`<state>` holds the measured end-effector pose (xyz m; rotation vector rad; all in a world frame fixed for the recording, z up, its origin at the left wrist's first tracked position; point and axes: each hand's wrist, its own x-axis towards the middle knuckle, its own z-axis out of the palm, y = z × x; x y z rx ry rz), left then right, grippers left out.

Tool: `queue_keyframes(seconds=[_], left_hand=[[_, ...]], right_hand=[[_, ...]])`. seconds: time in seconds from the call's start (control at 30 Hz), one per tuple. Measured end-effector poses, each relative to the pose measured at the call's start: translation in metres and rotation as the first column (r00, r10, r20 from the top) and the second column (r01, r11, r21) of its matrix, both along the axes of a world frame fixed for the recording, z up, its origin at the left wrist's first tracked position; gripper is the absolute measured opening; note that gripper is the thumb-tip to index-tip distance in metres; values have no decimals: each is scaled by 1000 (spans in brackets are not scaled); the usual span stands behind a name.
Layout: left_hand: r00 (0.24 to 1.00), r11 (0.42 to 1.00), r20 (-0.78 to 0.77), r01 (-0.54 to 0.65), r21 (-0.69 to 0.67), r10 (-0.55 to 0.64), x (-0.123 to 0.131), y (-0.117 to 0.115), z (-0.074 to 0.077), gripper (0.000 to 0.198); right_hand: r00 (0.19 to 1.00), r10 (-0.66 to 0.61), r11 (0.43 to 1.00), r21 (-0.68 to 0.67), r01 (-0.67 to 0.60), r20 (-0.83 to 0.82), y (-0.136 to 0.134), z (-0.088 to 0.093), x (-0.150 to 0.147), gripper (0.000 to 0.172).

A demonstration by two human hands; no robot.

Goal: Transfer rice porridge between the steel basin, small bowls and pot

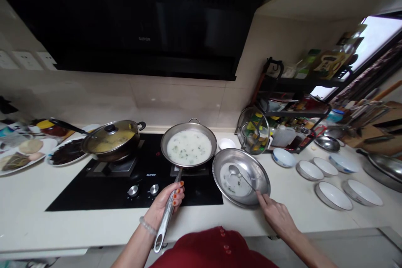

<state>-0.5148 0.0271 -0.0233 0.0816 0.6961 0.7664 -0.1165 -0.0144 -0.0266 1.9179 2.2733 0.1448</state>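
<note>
My left hand [170,200] is wrapped round the metal handle of a frying pan [165,144], which sits over the right burner. White batter with green bits [189,147] covers the pan's bottom. In my right hand [276,213] is the handle end of a metal spoon [234,170]. Its bowl dips into a steel basin [263,171] at the pan's right, where a shallow layer of the same white liquid lies with dark green flecks. Behind the basin stands a small white bowl [226,143].
A lidded pot [109,142] with yellow contents occupies the left burner. Plates of food [70,153] lie further left. Several white bowls [333,195] and a spice rack [292,113] with a glass lid [253,130] are at right. A black range hood [144,21] hangs above.
</note>
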Motion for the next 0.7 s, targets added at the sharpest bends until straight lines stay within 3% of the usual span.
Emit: queue_keyframes(seconds=[0.07,0.1,0.13,0.2,0.27,0.3,0.33,0.4,0.43,0.5,0.6,0.7], left_hand=[[1000,1000,-9,13,-12,-13,0,0,2,27],[1000,1000,-12,12,-16,-12,0,-1,3,26],[1000,1000,-13,8,-17,-8,0,-1,3,26],[1000,1000,-12,-11,-17,11,0,-1,3,26],[999,999,-10,-30,-17,30,1,-1,3,27],[999,999,-11,-37,-18,37,1,-1,2,27],[999,999,-11,-41,-19,40,2,-1,2,26],[999,999,-14,-39,-25,39,2,-1,2,25],[999,999,-16,-36,-27,35,2,-1,2,25],[1000,999,-20,-23,-33,23,2,0,2,26],[999,999,-21,-33,-39,32,3,0,3,29],[998,997,-28,-51,-59,49,4,0,8,31]], right_hand=[[977,-100,994,28,107,-189,6,0,1,51],[924,-172,982,17,189,-343,10,0,2,44],[820,-253,960,-26,279,-514,15,1,3,38],[452,-413,881,-221,419,-790,24,6,4,30],[23,-502,786,-445,430,-864,31,16,4,27],[-143,-507,756,-518,400,-850,33,23,3,29],[-258,-493,748,-556,363,-831,36,32,2,32],[-346,-443,780,-546,306,-827,42,51,-3,37],[-332,-423,802,-518,296,-843,47,61,-7,39],[-204,-387,852,-434,295,-899,58,78,-18,41],[183,-247,945,-195,264,-951,81,93,-41,35],[624,-10,993,65,98,-782,104,96,-69,32]])
